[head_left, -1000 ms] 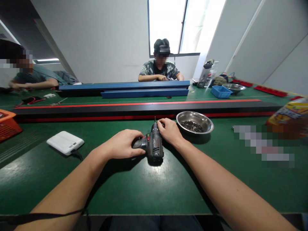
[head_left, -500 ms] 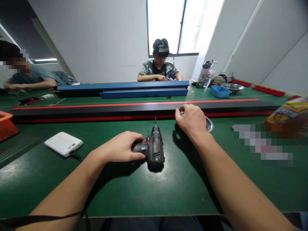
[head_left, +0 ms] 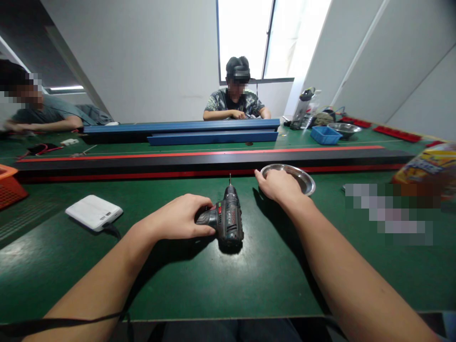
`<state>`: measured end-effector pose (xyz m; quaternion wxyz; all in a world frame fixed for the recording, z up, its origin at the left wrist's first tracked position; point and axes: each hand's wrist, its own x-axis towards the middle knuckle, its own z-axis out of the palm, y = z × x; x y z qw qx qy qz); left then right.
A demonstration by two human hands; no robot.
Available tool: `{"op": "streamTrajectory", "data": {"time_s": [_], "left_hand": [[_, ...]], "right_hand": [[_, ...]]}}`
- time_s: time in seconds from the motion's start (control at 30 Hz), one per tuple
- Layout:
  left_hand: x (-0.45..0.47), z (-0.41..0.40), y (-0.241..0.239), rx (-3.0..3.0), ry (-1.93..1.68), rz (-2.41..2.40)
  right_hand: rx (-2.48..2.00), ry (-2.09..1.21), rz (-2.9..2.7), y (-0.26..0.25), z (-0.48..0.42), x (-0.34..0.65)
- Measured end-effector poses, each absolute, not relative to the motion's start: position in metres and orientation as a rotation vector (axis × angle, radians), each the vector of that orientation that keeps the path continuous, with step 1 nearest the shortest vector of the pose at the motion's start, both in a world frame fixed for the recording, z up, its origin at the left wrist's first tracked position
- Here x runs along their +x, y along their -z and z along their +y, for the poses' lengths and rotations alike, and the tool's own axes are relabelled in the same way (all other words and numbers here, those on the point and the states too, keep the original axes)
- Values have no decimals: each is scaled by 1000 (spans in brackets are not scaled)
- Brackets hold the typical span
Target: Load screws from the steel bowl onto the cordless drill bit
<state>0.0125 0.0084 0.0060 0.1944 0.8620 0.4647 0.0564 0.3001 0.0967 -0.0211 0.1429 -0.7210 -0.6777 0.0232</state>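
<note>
On the green tabletop, my left hand (head_left: pixel 185 216) is closed round the handle of a black cordless drill (head_left: pixel 230 225). The drill lies on its side, its thin bit pointing away from me. My right hand (head_left: pixel 280 184) reaches over the near left rim of a shallow steel bowl (head_left: pixel 309 183). Its thumb or a finger sticks out at the left of the rim; the other fingertips are hidden in the bowl behind the back of the hand, and what they touch cannot be seen.
A long black bar with red edges (head_left: pixel 153 165) crosses beyond the drill, with blue rails (head_left: pixel 213 138) behind. At left lie a white power bank (head_left: pixel 93 212) and an orange basket (head_left: pixel 10 187); at right, a snack bag (head_left: pixel 427 171). Two people sit across and at left.
My right hand has lowered into the bowl, so more of the bowl's rim shows. The left hand and the drill stay where they were.
</note>
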Motion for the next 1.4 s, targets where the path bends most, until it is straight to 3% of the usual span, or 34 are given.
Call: {"op": "streamTrajectory", "data": {"time_s": [0.33,0.73,1.4], "left_hand": [[11,10,-5,2430,-153,1290],[11,9,-5,2409,-146,1299],[12,9,-6,2411,-134,1310]], "right_hand": [[-2136,-155,-1961,17,94,299],[-2074,19,-1850,13,95,302],[-2056,14,-1826,11,95,300]]}}
